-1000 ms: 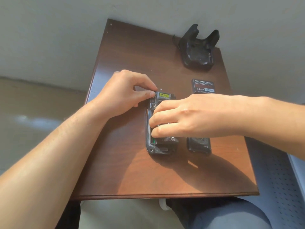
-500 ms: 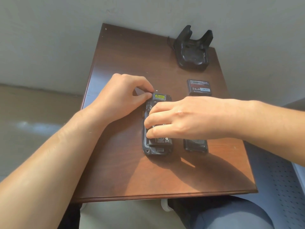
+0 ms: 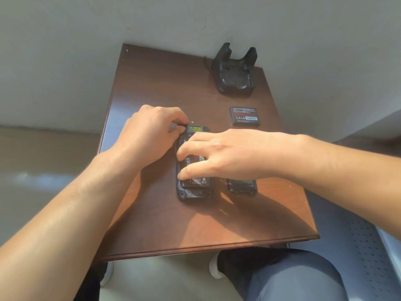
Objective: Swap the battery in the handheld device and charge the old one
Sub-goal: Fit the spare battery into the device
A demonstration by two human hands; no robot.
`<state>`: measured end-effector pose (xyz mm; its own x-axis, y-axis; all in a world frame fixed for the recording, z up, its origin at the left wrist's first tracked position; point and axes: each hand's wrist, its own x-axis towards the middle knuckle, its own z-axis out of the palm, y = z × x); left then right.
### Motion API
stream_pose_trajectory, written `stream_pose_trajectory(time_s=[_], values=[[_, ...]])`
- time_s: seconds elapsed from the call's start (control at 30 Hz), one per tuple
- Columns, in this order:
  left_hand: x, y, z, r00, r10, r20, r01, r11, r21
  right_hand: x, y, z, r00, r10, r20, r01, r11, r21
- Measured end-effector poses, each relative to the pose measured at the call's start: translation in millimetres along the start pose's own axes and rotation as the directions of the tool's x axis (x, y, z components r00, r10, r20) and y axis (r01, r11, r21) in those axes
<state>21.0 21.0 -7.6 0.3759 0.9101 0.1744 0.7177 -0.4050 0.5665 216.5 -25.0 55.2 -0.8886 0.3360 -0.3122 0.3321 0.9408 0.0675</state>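
Observation:
A black handheld device (image 3: pixel 191 193) lies face down in the middle of the brown table (image 3: pixel 165 224), its back open with a battery (image 3: pixel 198 180) in the bay. My left hand (image 3: pixel 149 135) pinches the device's top left corner near the yellow label. My right hand (image 3: pixel 221 153) lies flat across the battery, fingers spread and pressing on it. A second battery (image 3: pixel 244 116) lies label-up farther back on the right. The black back cover (image 3: pixel 242 186) rests just right of the device, partly hidden under my right hand.
A black charging cradle (image 3: pixel 235 73) stands at the table's far right corner against the grey wall. My knee in grey trousers (image 3: pixel 293 279) sits below the table's front edge. A perforated grey seat (image 3: pixel 358 242) lies to the right.
My right fingers have spread apart over the battery, showing more of its label. The left hand keeps its grip on the device's top corner. The view has shifted slightly.

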Motion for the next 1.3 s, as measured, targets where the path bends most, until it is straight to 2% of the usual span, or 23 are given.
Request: stream_pose_trajectory(time_s=[0.07,0.1,0.13,0.2,0.37,0.6,0.77,1.0,1.13,1.3], values=[[-0.7,2.4,0.7,1.000,-0.009,-0.009,0.009,1.000,0.015,-9.7,-5.8,-13.6,0.991,0.130,0.014,-0.131,0.988,0.077],[-1.0,3.3,1.2,1.000,-0.014,-0.014,0.014,1.000,0.017,-8.5,-10.4,-17.9,0.987,0.163,0.012,-0.163,0.985,0.058],[-1.3,3.4,1.8,1.000,-0.022,-0.015,0.022,1.000,0.015,-6.7,-13.6,-12.6,0.985,0.171,-0.012,-0.170,0.984,0.062],[-3.8,4.0,1.8,0.999,-0.043,0.000,0.043,0.999,-0.004,-3.1,-18.8,-9.6,0.975,0.221,0.032,-0.223,0.969,0.101],[-9.4,4.2,-0.3,0.995,-0.079,0.054,0.083,0.993,-0.087,-5.3,-25.4,-3.0,0.952,0.298,-0.065,-0.280,0.939,0.198],[-22.3,-2.3,6.7,0.992,-0.070,0.108,0.096,0.961,-0.260,-7.7,-58.3,12.4,0.837,0.527,-0.147,-0.443,0.810,0.384],[-20.1,3.7,6.2,0.990,-0.079,0.118,0.109,0.954,-0.278,-13.5,-62.8,12.6,0.799,0.589,-0.120,-0.490,0.754,0.438],[-22.9,6.1,5.6,0.994,-0.085,0.071,0.101,0.961,-0.258,-10.5,-55.5,-3.6,0.817,0.573,-0.059,-0.504,0.761,0.408],[-25.0,12.7,3.6,0.995,-0.075,0.067,0.090,0.965,-0.248,-11.7,-56.2,-3.3,0.786,0.608,-0.111,-0.529,0.755,0.388],[-29.0,11.4,-2.2,0.997,-0.063,0.045,0.071,0.975,-0.212,-13.7,-56.1,-2.5,0.782,0.622,-0.045,-0.544,0.716,0.438]])
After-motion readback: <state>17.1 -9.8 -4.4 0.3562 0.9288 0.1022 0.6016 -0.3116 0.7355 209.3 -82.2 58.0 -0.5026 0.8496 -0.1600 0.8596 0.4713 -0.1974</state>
